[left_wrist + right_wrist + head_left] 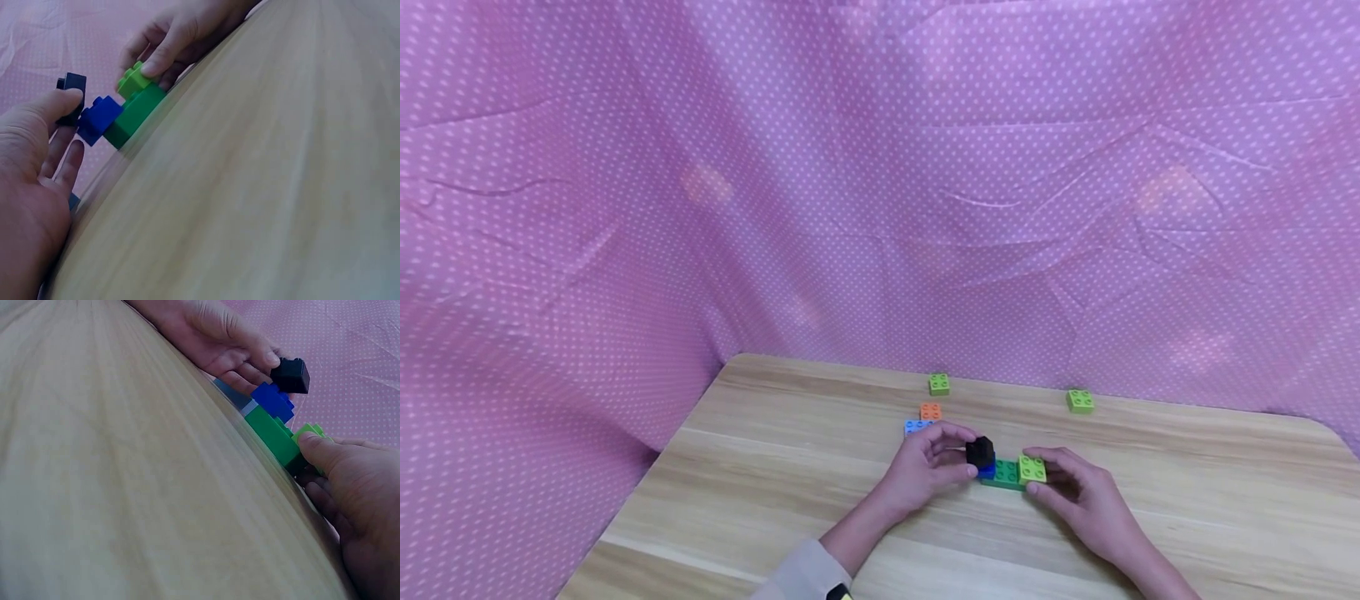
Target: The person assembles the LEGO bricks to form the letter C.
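My left hand [917,471] pinches a black toy brick [291,375] between thumb and fingers. That brick is tilted just above a dark blue brick [100,120]; whether the two touch I cannot tell. The blue one sits on the left end of a longer green brick [1006,472], which lies on the table. On the green brick's right end is a lime brick [1032,468], gripped by the thumb and fingers of my right hand [1086,504]. Bare green studs show between the blue and lime bricks in the head view.
Beyond my left hand lie a light blue brick [913,427], partly covered by the hand, and an orange brick [930,412]. Two more lime bricks, one left [939,384] and one right [1080,402], stand near the wooden table's [760,450] back edge. Behind hangs a pink dotted cloth [880,192].
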A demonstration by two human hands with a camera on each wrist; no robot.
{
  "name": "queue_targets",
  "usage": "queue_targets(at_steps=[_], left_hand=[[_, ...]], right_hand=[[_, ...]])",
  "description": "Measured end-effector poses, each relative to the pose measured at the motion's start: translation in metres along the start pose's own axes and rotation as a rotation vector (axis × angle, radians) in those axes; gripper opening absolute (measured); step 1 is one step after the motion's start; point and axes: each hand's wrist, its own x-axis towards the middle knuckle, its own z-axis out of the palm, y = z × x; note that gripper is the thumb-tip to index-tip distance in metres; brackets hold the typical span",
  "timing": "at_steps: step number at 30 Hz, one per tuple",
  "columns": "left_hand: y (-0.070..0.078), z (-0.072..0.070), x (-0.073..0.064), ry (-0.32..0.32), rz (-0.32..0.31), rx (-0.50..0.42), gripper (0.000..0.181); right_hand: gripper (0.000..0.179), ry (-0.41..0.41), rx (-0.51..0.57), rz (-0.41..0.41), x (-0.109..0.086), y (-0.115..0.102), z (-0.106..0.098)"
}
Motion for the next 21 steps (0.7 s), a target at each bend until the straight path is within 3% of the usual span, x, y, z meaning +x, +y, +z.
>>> queue_targets(at_steps=[12,21], left_hand=[[0.0014,0.0042,-0.0006,0.036,-0.028,0.044,0.041],[-0.0008,0.0037,-0.0004,0.022,0.01,0.083,0.041]], right_hand=[[0.046,-0.001,0.017,-0.003,0.0006,-0.0002,0.0001],[0.046,-0.003,0.015,-0.002,-0.0004,0.0005,0.0004]])
